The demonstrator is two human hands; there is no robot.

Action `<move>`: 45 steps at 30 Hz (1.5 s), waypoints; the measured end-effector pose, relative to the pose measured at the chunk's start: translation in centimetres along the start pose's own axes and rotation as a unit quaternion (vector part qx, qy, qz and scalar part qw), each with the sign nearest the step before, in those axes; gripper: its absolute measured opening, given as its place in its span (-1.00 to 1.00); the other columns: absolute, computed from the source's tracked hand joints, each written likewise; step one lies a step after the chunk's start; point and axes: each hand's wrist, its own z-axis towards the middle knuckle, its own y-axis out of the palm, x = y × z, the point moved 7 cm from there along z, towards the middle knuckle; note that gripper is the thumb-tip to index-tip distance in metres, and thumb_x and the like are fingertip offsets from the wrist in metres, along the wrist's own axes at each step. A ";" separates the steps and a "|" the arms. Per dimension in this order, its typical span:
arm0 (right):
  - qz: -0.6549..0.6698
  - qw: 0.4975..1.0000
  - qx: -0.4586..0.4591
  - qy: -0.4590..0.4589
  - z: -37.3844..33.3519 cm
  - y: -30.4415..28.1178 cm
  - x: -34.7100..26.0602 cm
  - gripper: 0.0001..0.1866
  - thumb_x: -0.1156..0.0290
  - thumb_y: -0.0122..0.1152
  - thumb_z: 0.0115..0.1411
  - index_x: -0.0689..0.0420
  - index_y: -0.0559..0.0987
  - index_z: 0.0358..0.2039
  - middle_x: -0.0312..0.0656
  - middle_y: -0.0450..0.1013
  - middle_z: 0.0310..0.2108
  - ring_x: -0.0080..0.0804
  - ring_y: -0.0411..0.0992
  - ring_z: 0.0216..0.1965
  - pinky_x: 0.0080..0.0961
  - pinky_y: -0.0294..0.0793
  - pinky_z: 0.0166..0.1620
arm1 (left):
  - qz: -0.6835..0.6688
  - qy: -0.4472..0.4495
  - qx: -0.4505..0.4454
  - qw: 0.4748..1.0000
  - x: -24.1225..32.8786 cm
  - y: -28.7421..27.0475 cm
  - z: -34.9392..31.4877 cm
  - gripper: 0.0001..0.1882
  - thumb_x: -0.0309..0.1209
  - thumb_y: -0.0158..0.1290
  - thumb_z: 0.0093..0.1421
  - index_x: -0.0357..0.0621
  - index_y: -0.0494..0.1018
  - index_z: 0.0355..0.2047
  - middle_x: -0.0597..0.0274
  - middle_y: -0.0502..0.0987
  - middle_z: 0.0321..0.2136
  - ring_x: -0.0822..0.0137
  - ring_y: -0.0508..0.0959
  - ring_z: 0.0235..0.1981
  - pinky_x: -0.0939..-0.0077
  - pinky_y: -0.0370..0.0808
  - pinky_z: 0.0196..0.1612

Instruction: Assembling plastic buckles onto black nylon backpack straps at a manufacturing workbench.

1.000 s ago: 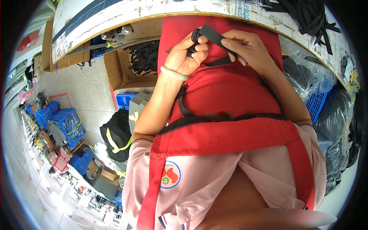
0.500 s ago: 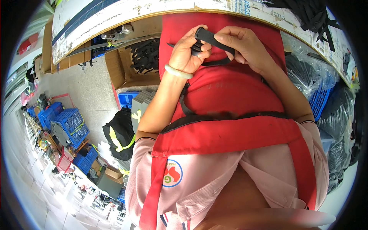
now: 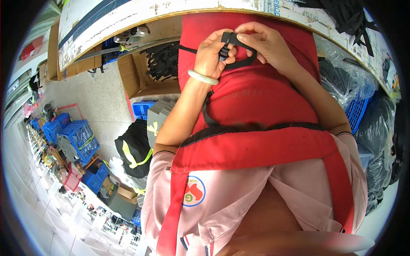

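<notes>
While the left hand grips one black strap, the right hand pinches it between thumb and fingers.
The strap, its folded end up between the fingertips, curves in a loop between the two hands, in front of the red apron and just short of the worn white workbench; part of it is hidden in the closed left fingers. A pale bangle circles the left wrist. To the left, partly under the bench, an open carton holds more black pieces; nearer the person lies a black bundle with a yellow-green band. To the right, clear plastic is beside a blue crate, and a dark heap of straps lies on the bench.
</notes>
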 end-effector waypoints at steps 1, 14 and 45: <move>-0.001 1.000 -0.001 0.000 0.1 -0.1 -0.2 -0.67 0.15 0.16 0.21 0.13 0.54 -0.16 -0.40 0.37 -0.65 -0.77 0.19 -0.72 -0.78 0.01 -0.70 | 0.058 0.025 0.027 0.998 0.4 -0.2 0.0 -0.85 -0.49 -0.10 0.29 -0.27 0.39 -0.18 0.19 0.44 -0.55 0.41 0.41 -0.63 0.66 0.29 -0.67; 0.039 0.997 -0.044 0.042 0.9 0.0 1.3 -0.73 0.25 0.17 0.22 0.12 0.56 -0.14 -0.38 0.45 -0.47 -0.75 0.28 -0.54 -0.81 0.21 -0.50 | -0.024 -0.041 0.040 0.998 -0.7 -0.3 0.3 -0.82 -0.49 -0.02 0.25 -0.35 0.40 -0.18 0.13 0.52 -0.45 0.40 0.50 -0.53 0.63 0.44 -0.61; 0.128 0.971 -0.158 0.126 1.6 0.5 2.7 -0.72 0.20 0.07 0.26 0.15 0.50 -0.44 -0.35 0.39 -0.59 -0.64 0.35 -0.63 -0.71 0.40 -0.51 | 0.309 0.153 0.046 0.937 3.9 1.0 -2.1 -0.80 -0.56 0.14 0.14 -0.32 0.55 -0.21 0.20 0.51 -0.53 0.50 0.45 -0.61 0.70 0.35 -0.64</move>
